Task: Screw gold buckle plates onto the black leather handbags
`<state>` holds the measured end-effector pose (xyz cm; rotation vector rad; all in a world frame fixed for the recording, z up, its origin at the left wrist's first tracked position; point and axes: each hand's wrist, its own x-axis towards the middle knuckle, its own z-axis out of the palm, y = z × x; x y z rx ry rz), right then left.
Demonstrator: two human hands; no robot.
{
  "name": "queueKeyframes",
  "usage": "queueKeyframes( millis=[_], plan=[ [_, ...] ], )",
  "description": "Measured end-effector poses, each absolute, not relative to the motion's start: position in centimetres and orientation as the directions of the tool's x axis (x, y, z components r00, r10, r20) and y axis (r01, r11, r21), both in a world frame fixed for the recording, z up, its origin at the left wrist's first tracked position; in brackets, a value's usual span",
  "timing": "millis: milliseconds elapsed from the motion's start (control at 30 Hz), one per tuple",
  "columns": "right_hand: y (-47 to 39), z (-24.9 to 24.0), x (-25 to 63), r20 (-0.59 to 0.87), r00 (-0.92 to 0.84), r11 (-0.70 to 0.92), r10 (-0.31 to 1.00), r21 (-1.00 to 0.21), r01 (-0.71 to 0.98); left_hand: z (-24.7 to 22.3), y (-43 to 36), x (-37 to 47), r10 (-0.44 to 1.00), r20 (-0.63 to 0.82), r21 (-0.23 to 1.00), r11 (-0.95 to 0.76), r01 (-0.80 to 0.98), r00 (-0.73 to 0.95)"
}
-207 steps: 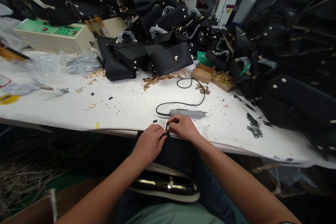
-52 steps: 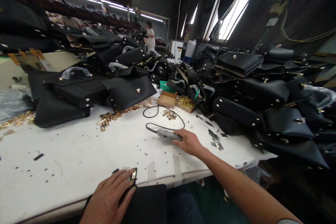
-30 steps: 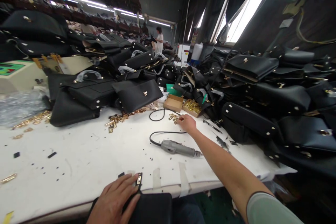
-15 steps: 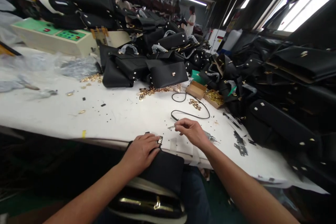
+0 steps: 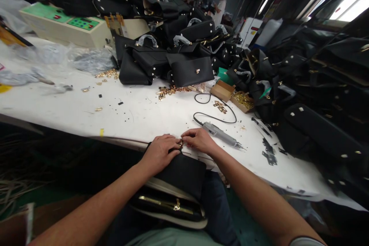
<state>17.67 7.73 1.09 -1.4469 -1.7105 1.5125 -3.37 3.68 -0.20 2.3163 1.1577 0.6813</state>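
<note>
A black bag (image 5: 184, 173) with a gold zipper lies over my lap, its flap against the edge of the white table (image 5: 138, 111). My left hand (image 5: 161, 152) presses on the flap edge, fingers wrapped over it beside a small metal clasp (image 5: 180, 143). At the clasp's right side, my right hand (image 5: 198, 140) has its fingertips pinched together; whatever is between them is too small to make out. A grey electric screwdriver (image 5: 220, 134) with a black cord rests on the table just behind my right hand.
Black bags (image 5: 191, 71) are piled at the back and right. Gold parts (image 5: 170, 91) lie before them, near a cardboard box of gold pieces (image 5: 243, 100). A green-topped machine (image 5: 66, 27) stands back left. A person (image 5: 219, 7) is far behind.
My right hand has moved left and down from above the table to the clasp beside my left hand, uncovering the screwdriver. The view has shifted slightly.
</note>
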Motion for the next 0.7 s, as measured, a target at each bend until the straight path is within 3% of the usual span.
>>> queueKeyframes(
  millis=[300, 700],
  plan=[
    [7.99, 1.10, 17.20, -0.207, -0.372, 0.036, 0.905, -0.833, 0.552, -0.14, 3.67, -3.41, 0.855, 0.209, 0.614, -0.492, 0.618, 0.474],
    [8.15, 0.92, 17.00, -0.208, -0.304, 0.034, 0.930, -0.773, 0.634, 0.05, 3.80, -3.44, 0.795, 0.199, 0.500, -0.586, 0.638, 0.573]
  ],
)
